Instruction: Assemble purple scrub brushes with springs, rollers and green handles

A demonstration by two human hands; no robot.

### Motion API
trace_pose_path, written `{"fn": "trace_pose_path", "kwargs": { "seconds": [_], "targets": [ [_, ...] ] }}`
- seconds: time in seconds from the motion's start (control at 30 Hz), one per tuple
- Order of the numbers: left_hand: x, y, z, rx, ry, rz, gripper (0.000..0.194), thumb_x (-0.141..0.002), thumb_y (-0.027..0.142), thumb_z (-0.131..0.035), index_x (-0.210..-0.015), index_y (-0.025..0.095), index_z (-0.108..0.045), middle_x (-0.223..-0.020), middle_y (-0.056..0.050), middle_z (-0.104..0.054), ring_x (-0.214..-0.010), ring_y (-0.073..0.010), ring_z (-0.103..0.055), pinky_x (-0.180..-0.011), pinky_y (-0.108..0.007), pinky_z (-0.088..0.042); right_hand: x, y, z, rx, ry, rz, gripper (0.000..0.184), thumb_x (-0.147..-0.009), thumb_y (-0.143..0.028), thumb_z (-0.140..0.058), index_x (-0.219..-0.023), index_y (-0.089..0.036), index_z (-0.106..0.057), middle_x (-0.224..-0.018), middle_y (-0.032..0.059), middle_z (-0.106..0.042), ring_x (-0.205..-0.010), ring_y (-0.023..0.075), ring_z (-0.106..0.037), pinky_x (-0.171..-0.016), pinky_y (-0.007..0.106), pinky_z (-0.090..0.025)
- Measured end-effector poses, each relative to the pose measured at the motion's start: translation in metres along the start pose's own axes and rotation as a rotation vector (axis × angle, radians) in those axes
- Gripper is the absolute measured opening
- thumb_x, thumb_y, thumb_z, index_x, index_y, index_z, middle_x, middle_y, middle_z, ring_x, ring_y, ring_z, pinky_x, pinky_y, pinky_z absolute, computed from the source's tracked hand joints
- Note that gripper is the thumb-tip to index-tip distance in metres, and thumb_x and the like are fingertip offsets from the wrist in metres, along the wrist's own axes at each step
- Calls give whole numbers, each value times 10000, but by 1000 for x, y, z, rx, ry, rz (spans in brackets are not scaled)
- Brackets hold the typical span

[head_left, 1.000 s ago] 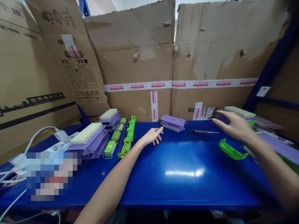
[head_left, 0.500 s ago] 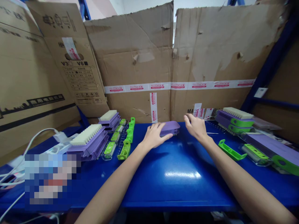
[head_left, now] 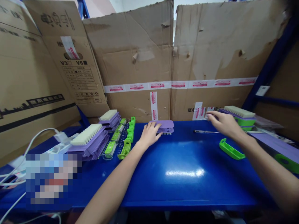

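Observation:
My left hand (head_left: 149,133) grips the left end of a purple brush body (head_left: 165,125), thumb in front and fingers over the top. The brush lies at the back of the blue table with its pale bristles facing down. My right hand (head_left: 225,124) hovers at the right back, fingers stretched leftward and slightly apart, with nothing visible in them. Below its fingers lies a screwdriver (head_left: 198,131). Nearer to me is a bright green curved bracket (head_left: 231,150). Partly behind the right hand stands a brush stack with pale bristles on top (head_left: 240,112).
Purple brush bodies with upturned bristles (head_left: 87,134) stand at the left, beside green-topped clear modules (head_left: 109,149) and a row of green brackets (head_left: 125,149). White cables (head_left: 30,143) run along the far left. Cardboard walls (head_left: 137,62) enclose the back.
My right hand has moved right, away from the brush, uncovering the screwdriver's handle. My left hand and the brush body have shifted slightly left.

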State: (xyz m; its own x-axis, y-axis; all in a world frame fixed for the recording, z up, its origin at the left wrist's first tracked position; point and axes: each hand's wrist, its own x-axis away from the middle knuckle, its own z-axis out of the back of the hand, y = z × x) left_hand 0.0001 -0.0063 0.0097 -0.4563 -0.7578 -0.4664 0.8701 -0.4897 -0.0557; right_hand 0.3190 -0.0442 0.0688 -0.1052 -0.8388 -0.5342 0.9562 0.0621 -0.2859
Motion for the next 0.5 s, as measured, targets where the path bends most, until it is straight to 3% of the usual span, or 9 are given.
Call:
{"fn": "trace_pose_path", "kwargs": {
  "seconds": [0.07, 0.17, 0.27, 0.37, 0.43, 0.5],
  "targets": [
    [0, 1, -1, -10, -1, 0, 423, -866, 391, -526, -1246, 210, -487, -1210, -109, -535, -1138, -275, -461, -916, -420, -410, 1, 22, 13, 57, -96, -42, 431, -864, -433, -392, -1104, -182, -647, -969, 90, -709, -926, 267, -646, -780, 334, -461],
    [0, 3, -1, -15, -3, 2, 434, -869, 403, -515, -1254, 206, -475, -1213, -116, -524, -1148, -280, -447, -916, -425, -406, 13, 52, 17, 95, -355, -98, 553, -772, -569, -504, -1142, -176, -625, -858, 88, -713, -772, 270, -660, -695, 351, -477],
    [1, 4, -1, -20, -3, 2, 449, -868, 407, -513, -1266, 205, -459, -1225, -126, -511, -1157, -284, -435, -916, -427, -404, 31, 65, 5, 119, -551, -138, 634, -599, -469, -711, -1153, -172, -630, -851, 112, -709, -781, 284, -660, -675, 348, -485],
    [1, 4, -2, -25, 7, -3, 462, -863, 404, -517, -1269, 193, -455, -1232, -134, -505, -1156, -291, -431, -910, -428, -406, 40, 54, -11, 81, -583, -105, 537, -575, -280, -706, -1101, -193, -651, -735, 77, -692, -669, 252, -645, -597, 328, -465],
    [1, 4, -3, -21, 5, -3, 467, -859, 403, -522, -1270, 193, -453, -1235, -137, -503, -1159, -294, -428, -910, -433, -405, 36, 36, -19, -130, -588, -8, 407, -636, -307, -649, -1032, -210, -650, -656, 25, -666, -590, 207, -619, -558, 300, -453],
    [1, 4, -4, -18, -3, 0, 472, -857, 405, -524, -1276, 201, -446, -1243, -137, -497, -1158, -293, -429, -917, -439, -399, 24, 14, -25, -356, -488, 30, 306, -649, -385, -652, -896, -207, -626, -683, 9, -667, -624, 189, -623, -576, 280, -463]
  ]
}}
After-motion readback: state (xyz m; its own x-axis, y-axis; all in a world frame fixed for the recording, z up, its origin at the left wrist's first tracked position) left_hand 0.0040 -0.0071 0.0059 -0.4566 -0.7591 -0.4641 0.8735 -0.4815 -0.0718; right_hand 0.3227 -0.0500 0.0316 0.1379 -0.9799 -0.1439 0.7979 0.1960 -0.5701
